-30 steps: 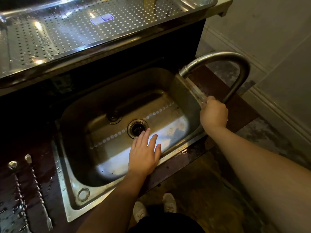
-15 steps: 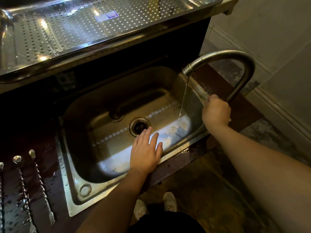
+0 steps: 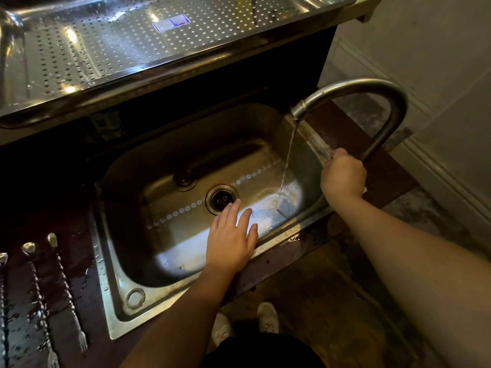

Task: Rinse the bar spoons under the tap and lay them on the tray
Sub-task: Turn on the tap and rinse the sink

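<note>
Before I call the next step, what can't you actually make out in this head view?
- Tap handle: hidden under the closed right hand at the base of the tap; its setting is unreadable.
- Bar spoons: the left and bottom edges cut them off, so no count.
- Tray: cannot be told apart from the dark, wet counter under the spoons.
- Left hand: palm faces down, so its underside is unseen.

- Bar spoons (image 3: 39, 301), twisted stems, lie wet and parallel on the dark counter, bowls pointing away, fork ends near.
- Tap (image 3: 353, 88) arches over the sink, water running.
</note>
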Demonstrator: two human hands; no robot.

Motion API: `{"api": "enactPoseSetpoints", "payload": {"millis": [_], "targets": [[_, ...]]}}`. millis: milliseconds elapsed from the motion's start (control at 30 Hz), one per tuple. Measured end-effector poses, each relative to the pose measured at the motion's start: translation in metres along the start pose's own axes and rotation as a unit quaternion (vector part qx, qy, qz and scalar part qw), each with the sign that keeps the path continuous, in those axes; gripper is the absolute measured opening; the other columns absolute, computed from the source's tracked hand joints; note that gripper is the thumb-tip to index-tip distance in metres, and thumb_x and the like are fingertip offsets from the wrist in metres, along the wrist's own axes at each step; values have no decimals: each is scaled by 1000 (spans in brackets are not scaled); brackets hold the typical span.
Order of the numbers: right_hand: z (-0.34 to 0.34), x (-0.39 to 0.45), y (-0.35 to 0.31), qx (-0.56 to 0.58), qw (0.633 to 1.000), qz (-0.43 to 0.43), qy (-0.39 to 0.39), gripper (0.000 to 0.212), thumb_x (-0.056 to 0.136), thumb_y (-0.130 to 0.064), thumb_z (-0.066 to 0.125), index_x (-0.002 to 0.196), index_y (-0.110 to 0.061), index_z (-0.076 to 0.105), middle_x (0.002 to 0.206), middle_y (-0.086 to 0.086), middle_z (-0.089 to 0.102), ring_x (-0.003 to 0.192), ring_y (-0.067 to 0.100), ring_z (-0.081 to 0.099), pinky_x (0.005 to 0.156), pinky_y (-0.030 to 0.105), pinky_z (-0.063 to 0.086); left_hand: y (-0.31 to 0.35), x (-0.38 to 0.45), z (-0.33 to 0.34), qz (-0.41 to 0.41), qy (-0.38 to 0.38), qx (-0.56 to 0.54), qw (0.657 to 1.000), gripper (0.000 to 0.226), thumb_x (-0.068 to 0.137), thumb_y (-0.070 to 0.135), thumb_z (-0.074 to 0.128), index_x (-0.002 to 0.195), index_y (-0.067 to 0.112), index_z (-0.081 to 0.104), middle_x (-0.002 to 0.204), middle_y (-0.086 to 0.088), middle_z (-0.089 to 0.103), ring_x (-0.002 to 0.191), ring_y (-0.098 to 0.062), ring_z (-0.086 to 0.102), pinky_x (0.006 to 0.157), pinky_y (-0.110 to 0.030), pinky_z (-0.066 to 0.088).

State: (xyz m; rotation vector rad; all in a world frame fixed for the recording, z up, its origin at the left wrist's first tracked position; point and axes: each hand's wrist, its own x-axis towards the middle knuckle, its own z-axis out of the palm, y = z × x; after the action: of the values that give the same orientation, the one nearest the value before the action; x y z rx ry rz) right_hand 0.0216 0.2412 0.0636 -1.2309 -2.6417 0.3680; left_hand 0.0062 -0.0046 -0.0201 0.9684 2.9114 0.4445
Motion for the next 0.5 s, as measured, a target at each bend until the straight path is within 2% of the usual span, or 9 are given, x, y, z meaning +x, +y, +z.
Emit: {"api": "enactPoseSetpoints", "payload": {"millis": [200,500], "targets": [[-1,1,0,5,1000,-2,-5,20,95,-9,48,109,2,58,101,24,67,93,41,64,76,42,50,0,1,0,-2,-12,1,1000,45,95,40,42,133,19,54,148,-8,42,137,-27,38,109,-42,33],[-1,1,-3,-1,1000,9,-6,18,96,-10,48,104,2,57,100,24,67,92,41,64,74,42,49,1,0,-1,5,14,5,1000,42,93,37,48,128,16,58,143,-12,49,131,-30,46,103,-43,39]]}}
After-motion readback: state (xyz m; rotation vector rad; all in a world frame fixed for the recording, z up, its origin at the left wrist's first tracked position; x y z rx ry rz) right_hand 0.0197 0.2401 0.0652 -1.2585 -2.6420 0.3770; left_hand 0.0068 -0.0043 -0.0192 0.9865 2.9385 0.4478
